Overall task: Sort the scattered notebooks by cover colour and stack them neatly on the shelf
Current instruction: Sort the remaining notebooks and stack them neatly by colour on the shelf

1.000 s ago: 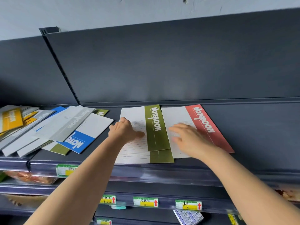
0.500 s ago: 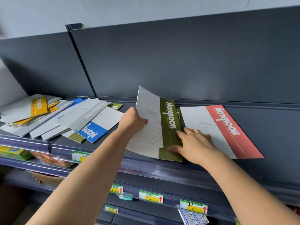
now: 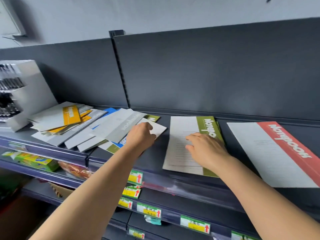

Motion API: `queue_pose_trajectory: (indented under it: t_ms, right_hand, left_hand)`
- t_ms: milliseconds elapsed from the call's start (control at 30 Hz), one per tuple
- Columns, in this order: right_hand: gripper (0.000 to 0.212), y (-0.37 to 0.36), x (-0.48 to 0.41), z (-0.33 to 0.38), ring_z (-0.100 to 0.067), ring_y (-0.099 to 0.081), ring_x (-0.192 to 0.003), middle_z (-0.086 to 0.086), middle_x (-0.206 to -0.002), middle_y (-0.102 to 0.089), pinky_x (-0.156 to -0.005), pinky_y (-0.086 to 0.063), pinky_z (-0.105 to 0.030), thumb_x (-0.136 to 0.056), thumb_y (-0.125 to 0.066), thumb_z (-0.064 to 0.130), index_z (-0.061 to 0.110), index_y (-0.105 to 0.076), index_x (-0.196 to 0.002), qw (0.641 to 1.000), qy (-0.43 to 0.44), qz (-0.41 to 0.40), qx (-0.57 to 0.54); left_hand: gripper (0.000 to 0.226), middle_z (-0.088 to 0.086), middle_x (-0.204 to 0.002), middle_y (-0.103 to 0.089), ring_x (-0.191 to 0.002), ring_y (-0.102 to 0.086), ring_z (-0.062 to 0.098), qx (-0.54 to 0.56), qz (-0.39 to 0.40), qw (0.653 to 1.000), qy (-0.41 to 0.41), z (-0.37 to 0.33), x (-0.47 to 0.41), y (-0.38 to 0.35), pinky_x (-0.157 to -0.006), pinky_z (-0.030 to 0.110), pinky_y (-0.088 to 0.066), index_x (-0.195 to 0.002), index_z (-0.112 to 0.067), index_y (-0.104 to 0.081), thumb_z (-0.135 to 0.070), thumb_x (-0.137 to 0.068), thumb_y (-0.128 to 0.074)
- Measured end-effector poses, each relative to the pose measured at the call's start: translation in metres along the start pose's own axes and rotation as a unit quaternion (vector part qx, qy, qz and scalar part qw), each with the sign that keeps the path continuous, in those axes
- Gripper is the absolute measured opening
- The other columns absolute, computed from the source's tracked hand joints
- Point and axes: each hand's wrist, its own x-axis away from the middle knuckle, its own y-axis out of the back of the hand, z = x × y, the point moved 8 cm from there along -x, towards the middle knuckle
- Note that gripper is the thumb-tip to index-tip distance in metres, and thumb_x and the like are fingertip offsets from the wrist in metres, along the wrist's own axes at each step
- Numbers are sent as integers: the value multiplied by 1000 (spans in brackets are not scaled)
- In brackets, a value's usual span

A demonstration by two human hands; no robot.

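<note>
On the dark shelf [image 3: 155, 163] lies a green notebook stack [image 3: 183, 144], squared up, with my right hand [image 3: 206, 148] resting flat on it, fingers fairly straight. To its right a red notebook [image 3: 280, 153] lies alone. At the left sits a scattered pile with a yellow notebook [image 3: 71, 115], a grey notebook [image 3: 117, 129] and a blue notebook [image 3: 159, 129] mixed together. My left hand [image 3: 141, 135] reaches into the pile's right edge, fingers curled on the blue notebook's white corner; its blue band is mostly hidden under my hand.
A grey pen display box [image 3: 29, 94] stands at the far left behind the pile. The shelf's upright back panel [image 3: 207, 75] runs along the rear. Lower shelves carry price tags [image 3: 136, 177] and packaged goods [image 3: 34, 161].
The green notebook held tilted up half a second ago now lies flat on the green stack. My left hand let go of it and moved left to the pile. My right hand stayed on the green stack.
</note>
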Motion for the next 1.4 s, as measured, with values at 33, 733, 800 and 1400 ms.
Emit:
queue_pose_trajectory:
  t_ms: [33,733,800,1400]
  right_hand:
    - [34,-2,-6,11,-22,-49,-124,2,-136,-53,-100,-41,-39,-100,-41,33,20,-54,-129,1000,8,-1,-5]
    - [59,-66,-68,135,-18,-19,-146,-2,-158,-23,-115,-20,-32,-98,-37,54,29,-28,-150,997,18,57,-43]
    - [58,-63,-64,136,-20,-35,-137,-1,-148,-40,-109,-33,-35,-94,-41,58,29,-40,-144,999,13,46,-25]
    - [61,-30,-69,151,-22,-57,-92,-3,-102,-66,-69,-37,-27,-82,-47,73,18,-64,-103,987,-54,-3,148]
  left_hand:
    - [38,4,-127,-61,-120,-51,27,-17,-9,1000,10,18,-4,8,-91,33,-43,-123,-16,-60,-26,-87,-63]
    - [55,4,-117,-50,-104,-51,23,-111,111,986,-51,128,-38,35,-84,33,-42,-116,-19,-55,-65,-87,-50]
    - [66,6,-121,-49,-110,-48,25,-101,86,990,-42,127,-38,36,-86,33,-40,-121,-15,-51,-67,-82,-55]
    - [39,20,-125,-49,-112,-51,40,33,-102,987,117,188,-48,91,-85,44,-43,-125,-4,-37,0,-88,-50]
